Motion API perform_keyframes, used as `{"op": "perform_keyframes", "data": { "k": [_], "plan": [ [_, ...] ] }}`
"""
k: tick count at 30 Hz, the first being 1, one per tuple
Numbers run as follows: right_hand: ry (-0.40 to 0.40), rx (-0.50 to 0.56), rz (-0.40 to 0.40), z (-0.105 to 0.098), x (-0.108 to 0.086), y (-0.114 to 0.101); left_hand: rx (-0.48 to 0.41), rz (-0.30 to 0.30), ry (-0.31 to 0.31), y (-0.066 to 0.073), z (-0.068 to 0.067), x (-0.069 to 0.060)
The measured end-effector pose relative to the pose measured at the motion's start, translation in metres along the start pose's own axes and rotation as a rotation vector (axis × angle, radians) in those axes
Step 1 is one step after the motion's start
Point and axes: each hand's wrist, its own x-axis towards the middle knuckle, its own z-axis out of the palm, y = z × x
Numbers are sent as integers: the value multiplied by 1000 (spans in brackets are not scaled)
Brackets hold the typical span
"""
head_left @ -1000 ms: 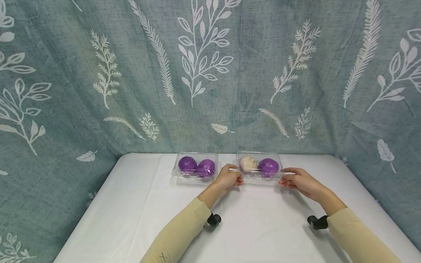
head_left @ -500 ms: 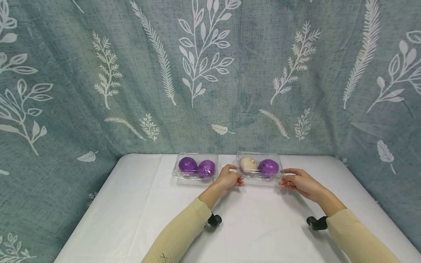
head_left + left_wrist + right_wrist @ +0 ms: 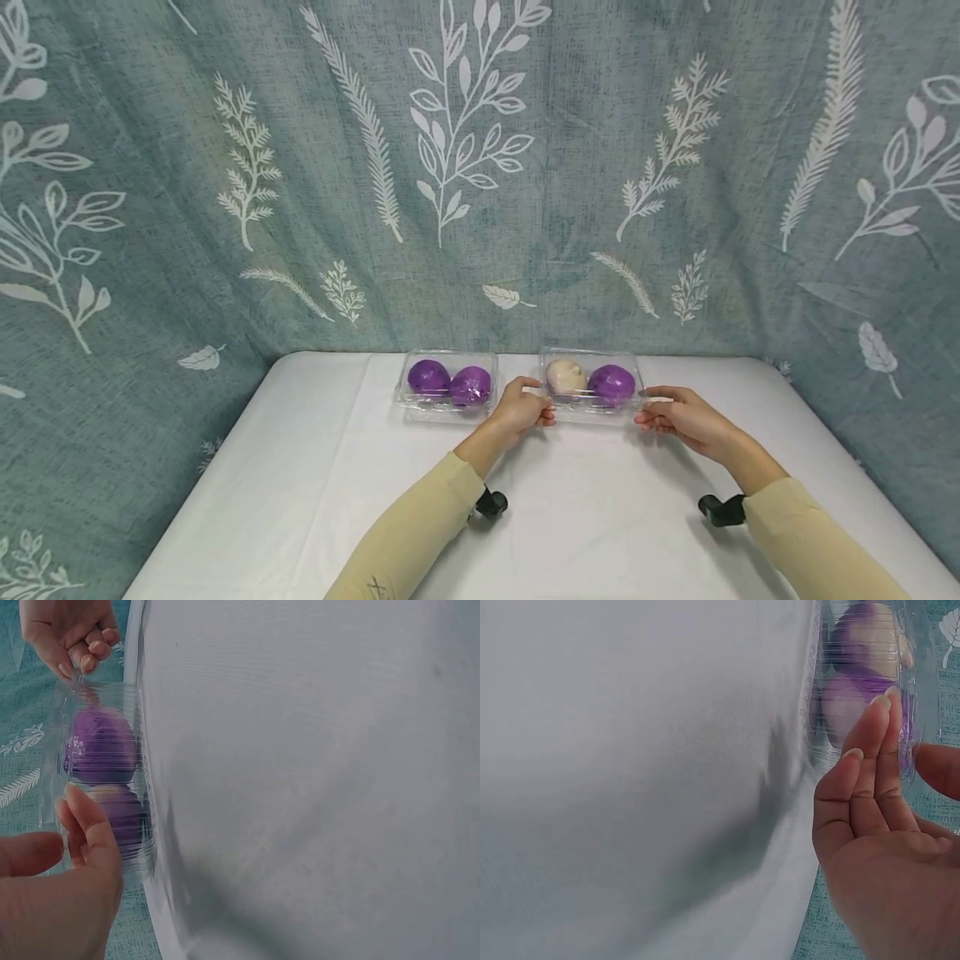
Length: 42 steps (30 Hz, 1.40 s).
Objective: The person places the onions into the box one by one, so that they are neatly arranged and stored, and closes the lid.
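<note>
Both my hands are at a clear plastic clamshell box (image 3: pixel 588 407) near the far table edge. Inside it sit a cream, lumpy ball (image 3: pixel 566 377) and a purple ball (image 3: pixel 612 384); their exact kind I cannot tell. My left hand (image 3: pixel 519 411) pinches the box's near left corner. At its right end, my right hand (image 3: pixel 686 419) holds the rim, thumb on one side and fingers on the other in the right wrist view. A second clamshell box (image 3: pixel 433 406) stands to the left with two purple balls (image 3: pixel 428 377) in it, apart from my left hand.
A white cloth covers the table (image 3: pixel 592 517). Right behind the boxes hangs a grey-green curtain (image 3: pixel 570 275) with white leaf prints. Black wrist mounts (image 3: pixel 491 503) show below both sleeves.
The head view has tilted very slightly upward. My hands and both boxes keep their places relative to one another.
</note>
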Motion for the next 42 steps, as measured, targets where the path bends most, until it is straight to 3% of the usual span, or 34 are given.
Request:
{"op": "perform_keyframes", "data": {
  "k": [17,23,32,37,42],
  "plan": [
    [22,-29,18,-3,13,-4,-1,3,-11,1,-3,8],
    [10,-10,39,-1,12,-4,7,-9,3,0,-5,5],
    [14,-65,38,1,6,-3,22,-21,6,-1,-8,-1],
    [54,-175,16,-12,-3,-7,175,6,-65,8,-14,-14],
    [168,-471,-64,-23,-17,-18,392,120,-122,24,-33,-40]
  ]
}}
